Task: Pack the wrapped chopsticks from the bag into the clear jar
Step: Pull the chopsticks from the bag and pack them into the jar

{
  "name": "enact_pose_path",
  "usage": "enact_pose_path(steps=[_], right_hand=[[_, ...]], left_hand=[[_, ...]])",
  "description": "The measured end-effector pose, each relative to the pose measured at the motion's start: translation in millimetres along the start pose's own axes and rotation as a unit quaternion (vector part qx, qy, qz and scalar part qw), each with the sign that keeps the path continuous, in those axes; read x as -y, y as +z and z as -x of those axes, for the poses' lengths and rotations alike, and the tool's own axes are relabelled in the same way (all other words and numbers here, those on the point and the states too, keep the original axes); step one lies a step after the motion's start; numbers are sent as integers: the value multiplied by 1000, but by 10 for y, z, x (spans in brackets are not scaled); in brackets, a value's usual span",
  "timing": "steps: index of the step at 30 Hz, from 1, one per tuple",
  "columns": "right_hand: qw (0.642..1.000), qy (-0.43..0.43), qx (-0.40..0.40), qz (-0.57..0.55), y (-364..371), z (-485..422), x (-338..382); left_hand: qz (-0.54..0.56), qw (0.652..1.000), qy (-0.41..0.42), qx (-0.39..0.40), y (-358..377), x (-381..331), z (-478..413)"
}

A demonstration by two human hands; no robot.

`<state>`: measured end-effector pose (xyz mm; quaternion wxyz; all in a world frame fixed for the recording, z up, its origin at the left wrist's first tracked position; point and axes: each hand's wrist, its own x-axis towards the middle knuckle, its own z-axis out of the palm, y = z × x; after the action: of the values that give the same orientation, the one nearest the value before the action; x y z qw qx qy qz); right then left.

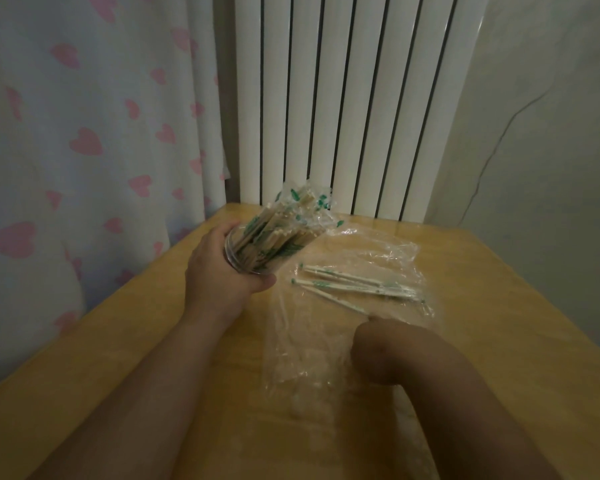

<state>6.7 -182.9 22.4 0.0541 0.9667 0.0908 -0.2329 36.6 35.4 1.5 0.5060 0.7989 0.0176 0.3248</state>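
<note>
My left hand grips the clear jar round its lower part and holds it tilted up and to the right above the table. Several wrapped chopsticks with green print stick out of its mouth. The clear plastic bag lies flat on the table, and a few wrapped chopsticks lie inside it at its far end. My right hand is at the bag, bent down at the wrist, with a fingertip at the near end of one chopstick. Its fingers are mostly hidden.
A wooden table carries everything. A white radiator stands behind its far edge, a curtain with pink hearts hangs at the left, and a plain wall is at the right.
</note>
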Motion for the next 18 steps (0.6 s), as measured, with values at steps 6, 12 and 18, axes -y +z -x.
enact_pose_path(steps=[6,12,18], right_hand=[[978,-14,-133,-159,117,-163,-7],[970,45,-172,-168,163,-335,-25],[967,68,-157,-191,110,-466,-46]], left_hand=[[-4,1000,7,-1,-6,0,-4],[-8,1000,7,-6,0,12,-16],[-10,1000,12,-6,8,-2,-8]])
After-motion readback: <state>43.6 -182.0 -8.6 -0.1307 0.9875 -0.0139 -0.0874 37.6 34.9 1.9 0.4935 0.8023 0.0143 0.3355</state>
